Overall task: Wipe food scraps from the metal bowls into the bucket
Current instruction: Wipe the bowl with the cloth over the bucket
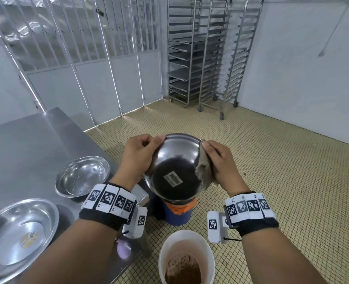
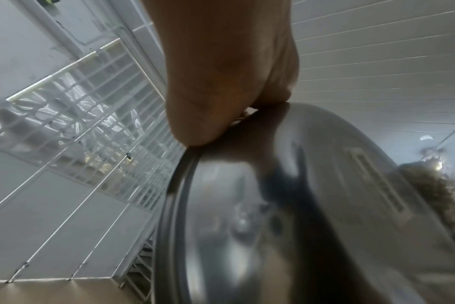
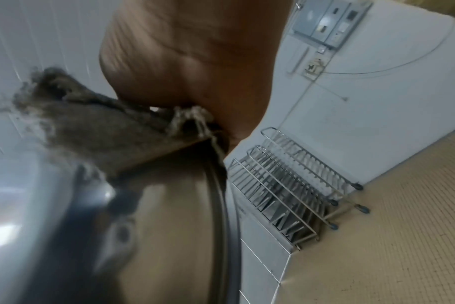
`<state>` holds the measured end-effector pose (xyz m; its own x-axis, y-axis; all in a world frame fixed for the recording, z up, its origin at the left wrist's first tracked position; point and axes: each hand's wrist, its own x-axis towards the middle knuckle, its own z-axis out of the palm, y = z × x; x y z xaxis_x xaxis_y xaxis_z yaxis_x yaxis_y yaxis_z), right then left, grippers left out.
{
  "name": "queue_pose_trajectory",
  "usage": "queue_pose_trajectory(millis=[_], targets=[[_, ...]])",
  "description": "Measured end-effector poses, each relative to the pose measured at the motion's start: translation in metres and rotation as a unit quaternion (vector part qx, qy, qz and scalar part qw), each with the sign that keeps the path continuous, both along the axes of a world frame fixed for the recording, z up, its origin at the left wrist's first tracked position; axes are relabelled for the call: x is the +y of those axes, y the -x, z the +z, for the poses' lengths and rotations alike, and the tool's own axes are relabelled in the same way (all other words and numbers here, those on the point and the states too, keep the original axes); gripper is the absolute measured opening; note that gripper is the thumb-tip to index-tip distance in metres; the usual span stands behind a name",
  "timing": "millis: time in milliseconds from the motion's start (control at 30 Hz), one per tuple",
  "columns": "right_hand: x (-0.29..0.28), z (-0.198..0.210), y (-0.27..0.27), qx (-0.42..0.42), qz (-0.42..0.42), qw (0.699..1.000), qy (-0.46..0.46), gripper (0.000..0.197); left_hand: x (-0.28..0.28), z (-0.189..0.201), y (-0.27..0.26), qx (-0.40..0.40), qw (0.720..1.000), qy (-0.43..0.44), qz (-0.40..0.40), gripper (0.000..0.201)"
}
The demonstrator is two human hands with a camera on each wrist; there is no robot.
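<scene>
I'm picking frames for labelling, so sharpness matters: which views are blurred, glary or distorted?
Head view: sharp, but wide-angle bends the racks; the upturned bowl mirrors dark shapes. Left wrist view: bowl close and soft, gate glary. Right wrist view: cloth and bowl smeared, floor sharper.

A steel bowl (image 1: 176,167) is held tipped, its dark underside with a label facing the camera, at 12 o'clock from the white bucket (image 1: 186,257) of brown scraps. Two more metal bowls (image 1: 82,176) sit upright on the table at 9 o'clock.
</scene>
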<state>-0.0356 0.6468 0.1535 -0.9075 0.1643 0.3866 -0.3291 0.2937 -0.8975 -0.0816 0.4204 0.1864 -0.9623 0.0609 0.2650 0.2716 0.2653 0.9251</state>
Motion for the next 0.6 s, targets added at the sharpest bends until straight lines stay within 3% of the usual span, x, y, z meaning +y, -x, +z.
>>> queue_pose_trajectory(millis=[67,233,333,367,467,600], targets=[[0.001,-0.005,0.000,-0.001,-0.005,1.000,0.020,0.047,0.000,-0.005,-0.002,-0.015,1.000,-0.020,0.008,0.041],[0.000,0.017,0.008,0.021,0.000,0.996,-0.086,0.034,0.009,-0.006,-0.009,-0.019,1.000,-0.021,-0.005,0.045],[0.007,0.016,0.010,0.015,-0.010,0.999,0.047,0.035,0.004,-0.007,-0.001,-0.091,0.974,-0.205,0.018,0.045],[0.007,0.012,0.009,0.014,-0.010,0.996,0.085,0.038,0.003,-0.008,-0.001,-0.101,0.968,-0.229,0.028,0.043],[0.007,-0.001,0.008,0.030,-0.020,0.996,0.087,0.049,-0.001,-0.008,0.000,-0.015,0.997,-0.063,0.050,0.037],[-0.005,0.003,0.011,0.019,0.008,0.997,-0.075,0.040,0.000,0.003,0.000,0.070,0.989,0.127,-0.025,0.020]])
